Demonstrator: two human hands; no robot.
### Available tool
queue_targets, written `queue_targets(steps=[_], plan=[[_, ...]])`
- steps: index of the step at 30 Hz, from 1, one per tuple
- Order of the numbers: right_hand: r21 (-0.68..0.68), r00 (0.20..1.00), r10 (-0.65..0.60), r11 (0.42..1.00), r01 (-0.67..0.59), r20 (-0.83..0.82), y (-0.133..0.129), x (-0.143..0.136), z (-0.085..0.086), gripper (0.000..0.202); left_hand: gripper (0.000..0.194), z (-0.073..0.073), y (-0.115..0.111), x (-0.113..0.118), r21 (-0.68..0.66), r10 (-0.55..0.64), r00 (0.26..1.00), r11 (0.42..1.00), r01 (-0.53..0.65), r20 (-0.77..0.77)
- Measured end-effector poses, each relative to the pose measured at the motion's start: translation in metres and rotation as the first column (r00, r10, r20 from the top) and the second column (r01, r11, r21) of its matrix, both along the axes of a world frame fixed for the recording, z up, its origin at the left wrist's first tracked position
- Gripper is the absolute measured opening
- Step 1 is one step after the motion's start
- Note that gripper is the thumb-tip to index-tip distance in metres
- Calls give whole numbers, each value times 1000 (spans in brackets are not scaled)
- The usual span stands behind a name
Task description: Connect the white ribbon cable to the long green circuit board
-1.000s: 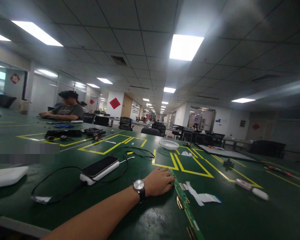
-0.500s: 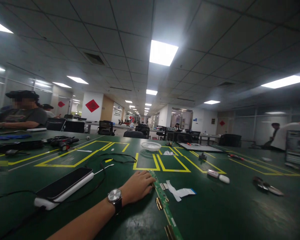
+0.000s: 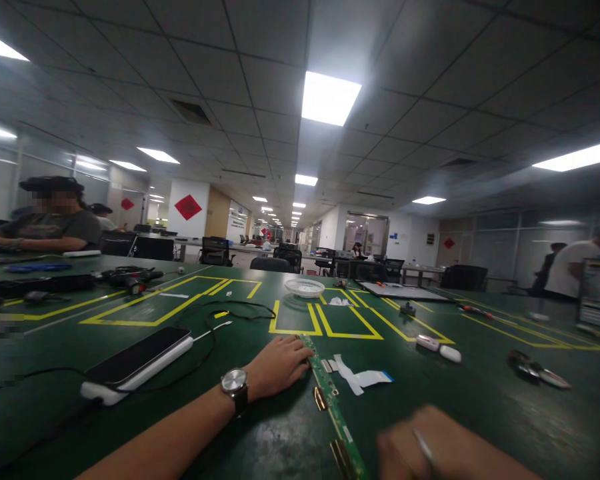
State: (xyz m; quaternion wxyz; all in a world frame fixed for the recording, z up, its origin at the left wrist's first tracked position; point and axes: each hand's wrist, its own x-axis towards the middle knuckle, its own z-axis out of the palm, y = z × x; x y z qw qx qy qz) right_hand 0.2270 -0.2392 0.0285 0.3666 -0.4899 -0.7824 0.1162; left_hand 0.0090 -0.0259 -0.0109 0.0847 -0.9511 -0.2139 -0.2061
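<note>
So the long green circuit board (image 3: 335, 413) was lying on the dark green tabletop (image 3: 280, 437), running from just by the left hand (image 3: 279, 365) down to the bottom edge of the view. That hand rested palm down at the board's far end, fingers close together and bent, tips touching its left edge. The thumb was hidden, so I couldn't tell if they were actually clamped on it. There was a silver-faced watch (image 3: 234, 381) on that wrist.

The right hand (image 3: 420, 443) was low in the view, to the right of the board's near end and apart from it. It was super blurry with a silver band on it, so I couldn't tell if its fingers were apart or together.

Two gold-coloured pieces (image 3: 320, 399) stuck out along the board's left side. Just right of the board was a white flat cable (image 3: 361, 379) with a blue end. Over on the left, a black phone (image 3: 143, 353) lay on top of a white power strip (image 3: 153, 375), with a black cord (image 3: 200, 360) looping around nearby. Further back were yellow tape outlines (image 3: 300, 333) and a round white basket (image 3: 305, 288). A person (image 3: 55, 217) in a dark top sat at the far left.
</note>
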Motion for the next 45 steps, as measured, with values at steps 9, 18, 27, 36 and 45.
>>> queue_targets(steps=[9,18,27,36,45], plan=[[-74,812,353,929,-361,465,156,20,5,52,22,0,10,-4,-17,94,993,996,-93,67],[-34,813,246,963,-269,527,160,39,-20,56,23,2,6,-2,-3,68,997,998,-68,47],[155,648,-257,965,211,717,181,55,-32,32,26,9,17,-13,-46,105,993,994,-102,56],[141,676,-313,944,299,667,179,51,-35,30,29,6,10,-7,-165,-78,997,983,82,29],[-61,799,-172,966,252,577,183,63,-44,43,43,-1,3,-3,-435,-230,973,876,209,4]])
